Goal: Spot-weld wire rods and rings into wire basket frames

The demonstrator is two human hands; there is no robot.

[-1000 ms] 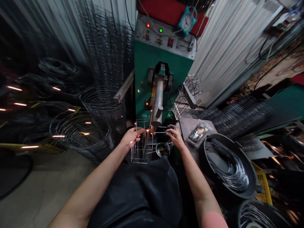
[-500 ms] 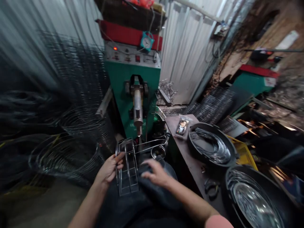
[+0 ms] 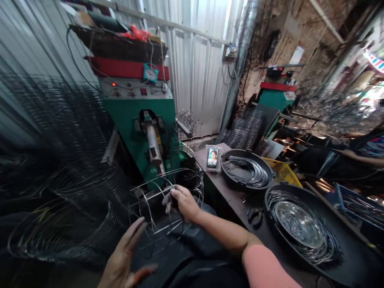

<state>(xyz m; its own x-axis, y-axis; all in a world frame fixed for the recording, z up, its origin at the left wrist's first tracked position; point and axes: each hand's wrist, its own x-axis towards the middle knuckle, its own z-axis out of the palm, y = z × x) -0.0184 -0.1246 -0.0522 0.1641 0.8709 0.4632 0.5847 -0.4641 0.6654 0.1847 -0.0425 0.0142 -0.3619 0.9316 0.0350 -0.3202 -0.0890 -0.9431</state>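
My right hand (image 3: 181, 201) is closed around one side of a wire frame (image 3: 160, 229), a cage of thin, bent metal rods held over my lap. My left hand (image 3: 124, 254) is at the frame's lower left, its fingers spread and the thumb apart. Nothing is gripped in it. In front of the frame stands a green machine (image 3: 120, 116) with a thick metal arm (image 3: 153, 146) pointing down toward it. The frame's lower part is blurred against my dark clothing.
On the bench (image 3: 222, 188) to my right are a phone (image 3: 212, 158), black pliers (image 3: 255, 217), a round black tray (image 3: 223, 176) of wire rings and a larger tray (image 3: 357, 244) holding a metal bowl (image 3: 279, 218). Stacked wire hoops (image 3: 69, 240) stand at the left.
My left hand has let go of the frame and opened. My right hand, open before, has closed on it. The frame has turned and tilted, and the view has swung right.
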